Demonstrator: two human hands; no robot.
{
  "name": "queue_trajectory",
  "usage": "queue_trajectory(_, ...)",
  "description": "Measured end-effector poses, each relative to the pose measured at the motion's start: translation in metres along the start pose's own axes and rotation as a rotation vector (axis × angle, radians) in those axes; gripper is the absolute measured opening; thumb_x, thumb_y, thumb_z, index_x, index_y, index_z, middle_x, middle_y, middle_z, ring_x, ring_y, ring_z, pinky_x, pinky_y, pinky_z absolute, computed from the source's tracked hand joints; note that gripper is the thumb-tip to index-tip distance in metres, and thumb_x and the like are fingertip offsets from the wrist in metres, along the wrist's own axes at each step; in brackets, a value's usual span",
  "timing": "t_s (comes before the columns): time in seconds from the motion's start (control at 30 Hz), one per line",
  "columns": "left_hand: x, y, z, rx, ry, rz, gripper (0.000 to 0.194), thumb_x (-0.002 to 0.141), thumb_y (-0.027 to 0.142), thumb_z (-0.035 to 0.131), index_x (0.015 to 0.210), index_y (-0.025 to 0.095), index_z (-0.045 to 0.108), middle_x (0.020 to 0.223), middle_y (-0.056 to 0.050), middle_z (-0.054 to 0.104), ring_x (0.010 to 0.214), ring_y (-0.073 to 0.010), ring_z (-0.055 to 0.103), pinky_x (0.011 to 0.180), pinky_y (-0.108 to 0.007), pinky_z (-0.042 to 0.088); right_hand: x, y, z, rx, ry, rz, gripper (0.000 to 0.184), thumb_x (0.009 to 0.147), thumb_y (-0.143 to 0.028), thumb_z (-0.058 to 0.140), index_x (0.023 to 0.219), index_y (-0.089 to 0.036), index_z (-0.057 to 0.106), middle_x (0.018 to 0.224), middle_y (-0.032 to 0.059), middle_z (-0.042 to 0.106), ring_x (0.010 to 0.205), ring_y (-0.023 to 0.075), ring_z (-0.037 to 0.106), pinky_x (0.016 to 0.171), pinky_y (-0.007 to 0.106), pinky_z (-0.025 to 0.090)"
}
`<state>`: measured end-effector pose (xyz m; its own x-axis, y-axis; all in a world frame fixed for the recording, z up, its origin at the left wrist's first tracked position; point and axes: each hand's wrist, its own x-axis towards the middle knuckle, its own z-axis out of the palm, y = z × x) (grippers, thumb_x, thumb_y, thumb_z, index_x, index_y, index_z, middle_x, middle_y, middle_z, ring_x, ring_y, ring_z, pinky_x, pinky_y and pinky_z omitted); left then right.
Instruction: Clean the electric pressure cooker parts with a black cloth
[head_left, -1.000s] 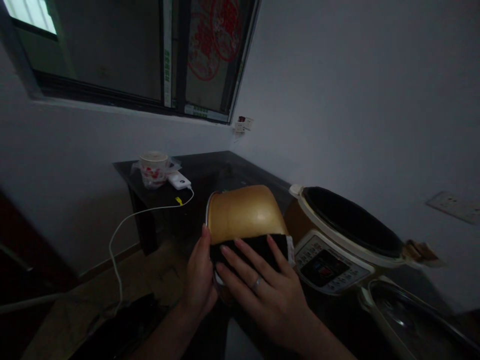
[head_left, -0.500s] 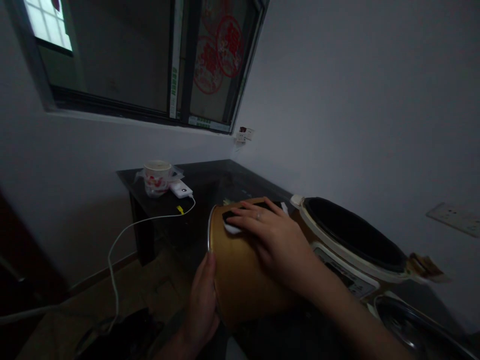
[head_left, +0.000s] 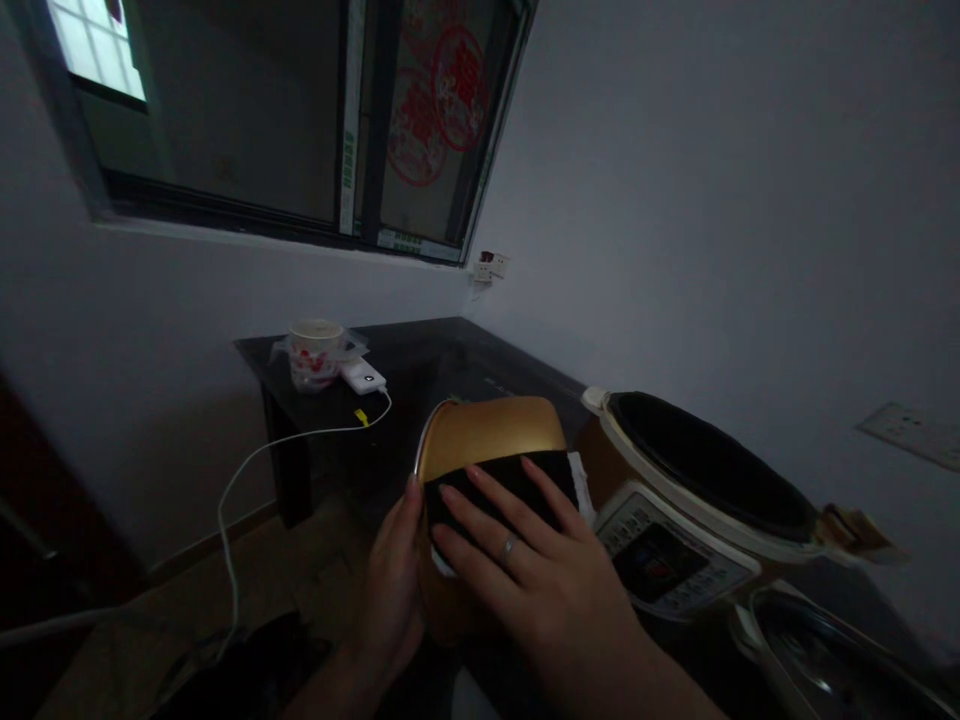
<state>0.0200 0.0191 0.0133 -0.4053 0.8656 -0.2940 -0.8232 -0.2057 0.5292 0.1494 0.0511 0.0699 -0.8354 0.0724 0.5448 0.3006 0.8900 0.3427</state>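
Note:
A gold-coloured inner pot [head_left: 495, 425] lies tipped on its side in front of me, its silvery rim to the left. My left hand [head_left: 390, 580] grips that rim, thumb on the near edge. A black cloth with a white underside [head_left: 551, 475] is spread across the curved outer wall. My right hand [head_left: 525, 560], wearing a ring, presses the cloth onto the pot with its fingers stretched over it. Right of the pot stands a rice cooker [head_left: 675, 550] with a dark open top and a control panel. The inside of the pot is hidden.
On the dark table [head_left: 420, 350] stand a paper cup in a plastic bag [head_left: 315, 360] and a white power bank [head_left: 362, 377]. Its white cable [head_left: 270, 450] hangs off the left edge. A lid-like part with a dark shiny inside [head_left: 817, 660] sits at lower right.
My right hand and the cloth have moved down the pot's wall towards me, baring the gold upper side. The left hand still grips the rim, and the pot appears slightly turned.

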Motion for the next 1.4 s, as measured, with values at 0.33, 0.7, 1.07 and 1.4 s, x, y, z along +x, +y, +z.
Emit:
queue_trajectory(0.33,-0.002,0.008,0.010,0.138,0.043,0.043,0.033,0.084,0.040,0.063,0.104,0.014,0.071,0.103,-0.009,0.074,0.102,-0.0233,0.067,0.094,-0.031,0.051,-0.016,-0.020,0.005,-0.111,0.008,0.000,0.031,0.097,-0.024,0.045,0.123,-0.020,0.061,0.138,-0.0012,0.055,0.134,0.0176,0.042,0.121,0.040,0.007)
queue_trajectory(0.7,-0.001,0.001,-0.001,0.158,0.038,0.063,0.058,0.061,0.060,0.076,0.098,0.016,0.072,0.096,-0.010,0.075,0.105,-0.0286,0.066,0.091,-0.035,0.052,-0.004,-0.014,0.006,-0.057,0.065,0.071,0.030,0.097,-0.023,0.043,0.121,-0.019,0.062,0.136,-0.0006,0.057,0.132,0.0169,0.044,0.120,0.039,0.013)
queue_trajectory(1.07,-0.009,-0.012,-0.007,0.276,-0.086,0.100,0.060,0.066,0.065,0.070,0.103,0.018,0.072,0.109,-0.011,0.072,0.112,-0.0303,0.062,0.095,-0.038,0.049,0.024,0.023,-0.008,-0.007,-0.043,0.183,0.039,0.090,-0.009,0.043,0.124,-0.016,0.060,0.132,0.0081,0.060,0.128,0.0245,0.051,0.111,0.054,0.034)
queue_trajectory(1.4,-0.010,-0.016,-0.021,0.311,-0.018,-0.010,0.056,0.068,0.060,0.072,0.105,0.017,0.072,0.106,-0.011,0.073,0.114,-0.0299,0.061,0.092,-0.036,0.050,0.036,0.080,-0.012,0.220,-0.144,0.413,0.039,0.092,-0.011,0.042,0.127,-0.017,0.057,0.134,0.0102,0.058,0.125,0.0221,0.053,0.107,0.050,0.039)
